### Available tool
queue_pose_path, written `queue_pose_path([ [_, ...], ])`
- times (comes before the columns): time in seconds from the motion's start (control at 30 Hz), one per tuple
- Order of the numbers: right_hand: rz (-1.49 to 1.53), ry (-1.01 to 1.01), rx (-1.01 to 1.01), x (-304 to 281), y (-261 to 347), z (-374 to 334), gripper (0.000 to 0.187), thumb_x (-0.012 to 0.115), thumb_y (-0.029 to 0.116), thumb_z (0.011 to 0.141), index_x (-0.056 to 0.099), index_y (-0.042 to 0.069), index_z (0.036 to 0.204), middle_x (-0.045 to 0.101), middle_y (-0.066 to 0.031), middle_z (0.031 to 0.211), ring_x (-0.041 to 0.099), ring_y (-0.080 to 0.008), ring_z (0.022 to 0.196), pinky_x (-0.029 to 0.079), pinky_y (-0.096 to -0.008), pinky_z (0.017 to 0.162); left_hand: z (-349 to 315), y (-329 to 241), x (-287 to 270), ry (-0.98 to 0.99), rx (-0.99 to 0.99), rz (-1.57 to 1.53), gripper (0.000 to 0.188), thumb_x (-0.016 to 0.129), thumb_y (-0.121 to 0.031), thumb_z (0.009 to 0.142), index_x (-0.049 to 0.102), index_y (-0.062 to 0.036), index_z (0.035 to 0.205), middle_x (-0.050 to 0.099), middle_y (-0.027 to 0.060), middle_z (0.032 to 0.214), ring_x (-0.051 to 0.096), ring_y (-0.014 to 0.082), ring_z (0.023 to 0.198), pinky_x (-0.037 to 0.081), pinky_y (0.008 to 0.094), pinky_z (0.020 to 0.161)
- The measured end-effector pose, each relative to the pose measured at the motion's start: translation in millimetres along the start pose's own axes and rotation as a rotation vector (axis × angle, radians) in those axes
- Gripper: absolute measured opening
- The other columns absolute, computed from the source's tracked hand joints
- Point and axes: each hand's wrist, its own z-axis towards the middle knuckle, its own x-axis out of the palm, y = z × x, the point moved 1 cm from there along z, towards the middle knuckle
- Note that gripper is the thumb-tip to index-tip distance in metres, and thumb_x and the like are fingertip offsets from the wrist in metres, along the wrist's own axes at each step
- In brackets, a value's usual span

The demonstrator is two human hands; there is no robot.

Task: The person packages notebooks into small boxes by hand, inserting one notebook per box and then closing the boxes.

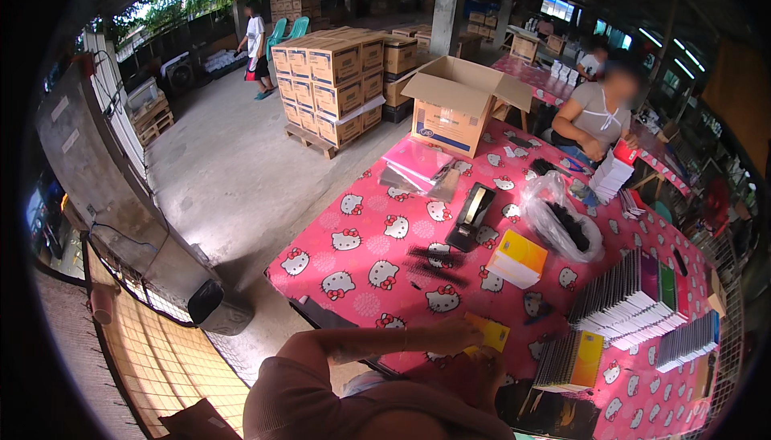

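Note:
A small yellow notebook (pixel 491 332) lies at the near edge of the table, between my hands. My left hand (pixel 459 334) reaches in from the left, its fingers closed on the notebook's left edge. Just below, my right hand (pixel 485 366) is closed at the notebook's lower edge; what its fingertips pinch is too small to make out. Beyond them stands a stack of yellow-covered notebooks (pixel 516 260). Black binding coils (pixel 438 266) lie loose to its left. On the right, near my right hand, stands a row of spiral-bound yellow notebooks (pixel 569 361).
A pink patterned cloth (pixel 365 235) covers the table. On it are a black tape dispenser (pixel 471 219), a plastic bag of black coils (pixel 562 227), pink notebooks (pixel 419 160) and spiral notebook stacks (pixel 622 299). An open carton (pixel 451 115) stands behind. A co-worker (pixel 598 115) handles notebooks opposite.

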Motion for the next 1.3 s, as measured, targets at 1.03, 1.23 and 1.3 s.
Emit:
queue_pose_path([
  [1.03, -0.082, -0.101, -0.031, -28.3, 123.4, 29.4, 0.018, 0.07, 0.013, 0.091, 0.064, -0.002, 0.098, 0.067, -0.0151, 0.079, 0.061, -0.0084, 0.072, 0.05, -0.0332, 0.063, 20.1, -62.4, -47.9, -0.346, 0.067, 0.212, 0.063, 0.058, -0.038, 0.095, 0.045, 0.0004, 0.143, 0.044, 0.02, 0.146, 0.038, 0.0362, 0.14, 0.015, 0.0633, 0.117],
  [1.23, -0.031, -0.083, -0.127, -41.0, 133.0, 28.7, 0.018, 0.071, 0.013, 0.091, 0.068, 0.0, 0.104, 0.068, -0.0067, 0.075, 0.058, -0.0042, 0.071, 0.049, -0.0275, 0.062, 56.6, -54.6, -101.8, -0.141, 0.125, 0.138, 0.051, 0.06, -0.033, 0.096, 0.053, -0.0084, 0.14, 0.048, 0.0142, 0.144, 0.04, 0.0323, 0.14, 0.014, 0.0633, 0.116],
  [1.3, 0.02, -0.102, -0.122, -46.1, 141.9, 24.7, 0.019, 0.071, 0.012, 0.091, 0.069, 0.0, 0.106, 0.069, -0.0052, 0.076, 0.058, -0.0033, 0.071, 0.049, -0.0258, 0.062, 59.1, -87.0, -115.4, -0.324, 0.236, 0.241, 0.054, 0.061, -0.037, 0.096, 0.052, -0.0074, 0.14, 0.045, 0.0149, 0.149, 0.037, 0.0332, 0.143, 0.013, 0.0628, 0.117],
])
